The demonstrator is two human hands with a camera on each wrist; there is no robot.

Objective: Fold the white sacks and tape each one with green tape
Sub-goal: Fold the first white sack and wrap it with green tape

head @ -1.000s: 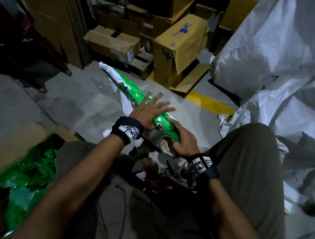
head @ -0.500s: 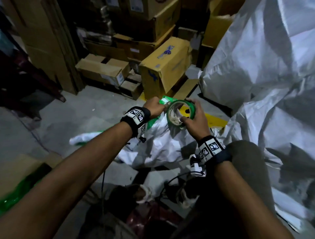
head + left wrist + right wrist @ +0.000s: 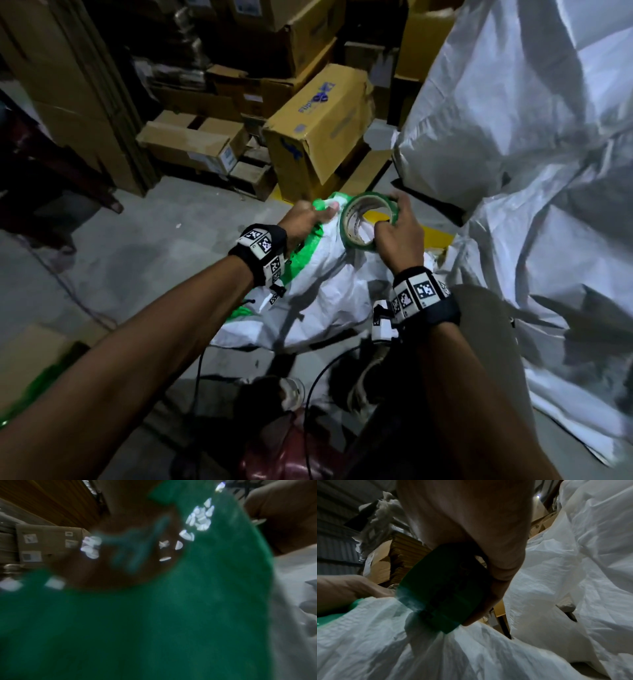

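A white sack (image 3: 329, 281) striped with green tape hangs raised over the floor in the head view. My left hand (image 3: 308, 221) grips its taped top end, fingers curled round it. Right beside it, my right hand (image 3: 394, 229) holds the roll of green tape (image 3: 370, 219), thumb at the near rim and fingers over the far rim. The right wrist view shows the green roll (image 3: 443, 588) in my fingers, pressed against the white sack (image 3: 419, 642). The left wrist view is blurred, filled mostly by green tape (image 3: 154, 615).
A heap of loose white sacks (image 3: 513, 154) fills the right side. Cardboard boxes (image 3: 322, 130) stand behind the hands. A yellow floor line (image 3: 435, 236) runs under them. Green scraps (image 3: 30, 394) lie at the lower left. My knee (image 3: 479, 308) and shoes (image 3: 363, 387) are below.
The sack has been lifted off the floor; my left hand went from flat on it to gripping its taped end. My right hand raised the tape roll to that end.
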